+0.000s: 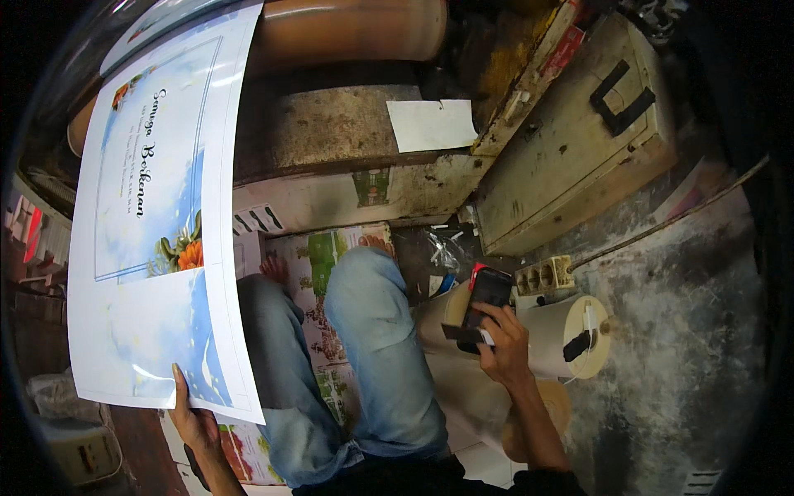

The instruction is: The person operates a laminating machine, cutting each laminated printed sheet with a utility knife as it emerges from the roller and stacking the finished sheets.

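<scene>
The white sheet (161,223) is patterned pale blue with orange flowers (189,255)

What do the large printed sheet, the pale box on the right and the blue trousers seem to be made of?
Printed sheet: probably glossy paper or thin card, given its thinness and the bright glare near its lower edge.
Pale box: perhaps painted metal or wood; the stained, spotted finish leaves it open.
Blue trousers: likely denim, from the faded blue and soft creases.
</scene>
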Demonstrator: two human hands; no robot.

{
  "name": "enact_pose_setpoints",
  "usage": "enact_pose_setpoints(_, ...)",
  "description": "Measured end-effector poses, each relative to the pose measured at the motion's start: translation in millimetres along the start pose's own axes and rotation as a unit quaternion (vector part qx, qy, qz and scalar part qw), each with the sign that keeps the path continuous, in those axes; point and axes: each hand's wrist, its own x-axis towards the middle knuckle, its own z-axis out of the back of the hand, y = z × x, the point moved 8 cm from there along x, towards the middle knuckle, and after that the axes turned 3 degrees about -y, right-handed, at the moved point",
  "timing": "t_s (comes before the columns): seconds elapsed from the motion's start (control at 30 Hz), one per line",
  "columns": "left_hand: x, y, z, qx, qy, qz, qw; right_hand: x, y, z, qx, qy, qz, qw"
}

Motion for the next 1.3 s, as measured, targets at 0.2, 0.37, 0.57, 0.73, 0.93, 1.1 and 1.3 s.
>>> enact_pose_setpoints(0.2, -48.3, 48.0, 104.1, -0.012, -0.022, 0.004, 1.0, -120.3, -34.2, -49.3, -0.007, 0.056, -0.029, 0.998)
enact_pose_setpoints(0.37, -86.3, 57.6, 111.4, 0.024, -0.045, 0.006, 0.999, -140.3, -52.2, -55.5, -0.025, 0.103, -0.057, 0.993)
enact_pose_setpoints(0.57, -89.2, 1.7, 68.4, 0.0, -0.052, 0.032, 0.998, -60.4, -52.1, 13.3, 0.039, 0.044, -0.152, 0.987)
enact_pose_setpoints(0.73, -87.4, 13.9, 98.3, -0.023, -0.062, 0.066, 0.996, -66.2, -53.6, 45.9, 0.239, -0.189, -0.259, 0.917)
enact_pose_setpoints(0.93, -67.7, -22.9, 137.8, -0.051, -0.09, 0.09, 0.99, 33.1, 30.3, 13.5, 0.326, -0.114, -0.386, 0.855)
enact_pose_setpoints(1.1, -60.9, -84.9, 119.7, -0.039, -0.096, 0.12, 0.987, 137.6, 134.1, -15.2, 0.384, -0.084, -0.291, 0.872)
enact_pose_setpoints(1.3, -53.6, -103.5, 144.2, -0.066, -0.076, 0.168, 0.981, 328.6, 260.3, -77.8, 0.441, 0.018, -0.101, 0.892)
